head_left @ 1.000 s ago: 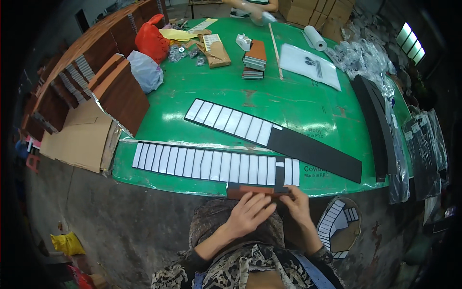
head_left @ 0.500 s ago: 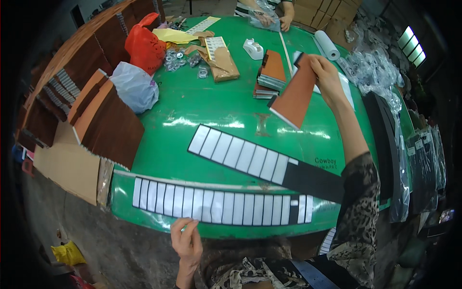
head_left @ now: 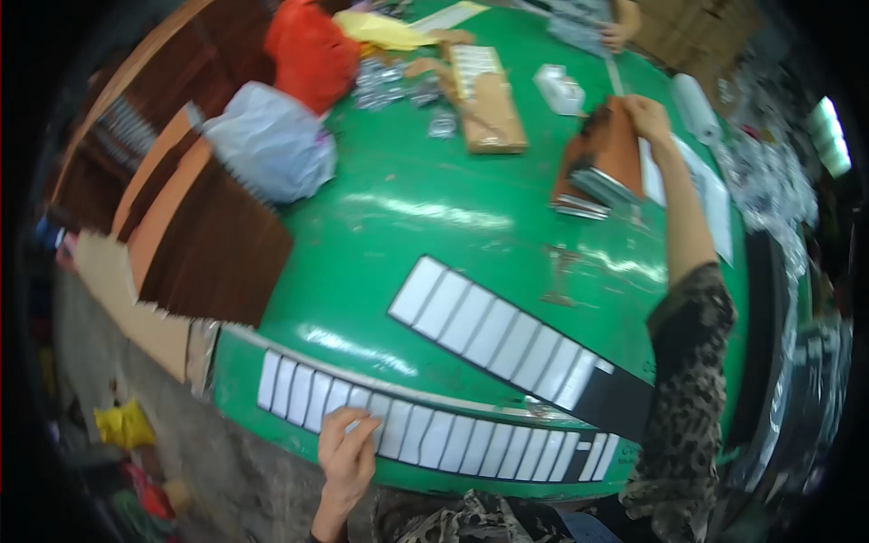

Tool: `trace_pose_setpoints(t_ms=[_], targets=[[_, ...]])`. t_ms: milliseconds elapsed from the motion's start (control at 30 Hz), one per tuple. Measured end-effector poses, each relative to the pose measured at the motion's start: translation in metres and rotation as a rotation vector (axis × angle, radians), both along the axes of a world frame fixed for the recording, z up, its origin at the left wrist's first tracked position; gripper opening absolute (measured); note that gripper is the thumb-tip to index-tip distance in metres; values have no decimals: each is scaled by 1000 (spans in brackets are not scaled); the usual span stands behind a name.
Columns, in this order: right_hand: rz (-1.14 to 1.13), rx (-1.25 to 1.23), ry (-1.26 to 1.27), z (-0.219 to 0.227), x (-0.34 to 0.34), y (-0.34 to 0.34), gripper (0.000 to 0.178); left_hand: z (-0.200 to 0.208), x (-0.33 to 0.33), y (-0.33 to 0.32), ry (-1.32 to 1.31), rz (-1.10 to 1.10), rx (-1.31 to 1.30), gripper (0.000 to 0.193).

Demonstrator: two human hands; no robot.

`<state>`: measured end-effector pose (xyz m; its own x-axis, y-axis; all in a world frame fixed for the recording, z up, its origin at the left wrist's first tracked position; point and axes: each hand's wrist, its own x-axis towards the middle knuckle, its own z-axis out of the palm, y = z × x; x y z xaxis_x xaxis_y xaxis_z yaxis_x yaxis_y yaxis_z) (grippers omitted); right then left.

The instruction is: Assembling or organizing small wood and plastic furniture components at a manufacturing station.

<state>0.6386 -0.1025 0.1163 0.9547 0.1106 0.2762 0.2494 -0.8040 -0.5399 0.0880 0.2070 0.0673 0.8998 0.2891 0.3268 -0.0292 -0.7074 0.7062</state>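
Note:
My right hand (head_left: 647,118) reaches far out on the right and grips the upper end of a reddish-brown panel (head_left: 615,149). The panel is at a small stack of brown panels (head_left: 572,185) with pale edges; whether it rests on them is blurred. My left hand (head_left: 347,452), fingers curled with nothing visible in them, hovers at a long black strip with white rectangles (head_left: 444,441) along the near table edge, covering a bit of it. A second black strip with white rectangles (head_left: 493,330) slants behind it, its right end hidden by my right sleeve.
On the green table (head_left: 398,244) stand a white tape dispenser (head_left: 559,90), a brown paper packet (head_left: 493,118), a red bag (head_left: 308,54) and a white bag (head_left: 272,145). Tall brown panels (head_left: 208,235) rise on the left. Plastic wrap (head_left: 769,172) lies right. Another person's hand (head_left: 615,36) shows at the back.
My right hand has moved the brown panel away from me, to the small stack. My left hand has come a little over the near strip. The whole view has shifted and tilted.

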Motion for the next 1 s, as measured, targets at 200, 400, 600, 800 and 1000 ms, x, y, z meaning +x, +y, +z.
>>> trace_pose_setpoints(t_ms=[200, 400, 600, 800, 1000], targets=[[-3, 364, -224, 7, -35, -34, 38, 35, 20, 41, -151, -33, 318, 28], [21, 411, -188, 28, -156, -31, 32, 116, 68, 147, -403, 408, 621, 38], [128, 450, 52, 15, -301, -51, 24, 165, 128, 253, 73, 580, 584, 65], [3, 588, 164, 12, -410, -76, 20, 149, 146, 296, -135, 428, 597, 67], [35, 501, 76, 27, -495, -63, 16, 140, 104, 163, -327, 13, 60, 39]])
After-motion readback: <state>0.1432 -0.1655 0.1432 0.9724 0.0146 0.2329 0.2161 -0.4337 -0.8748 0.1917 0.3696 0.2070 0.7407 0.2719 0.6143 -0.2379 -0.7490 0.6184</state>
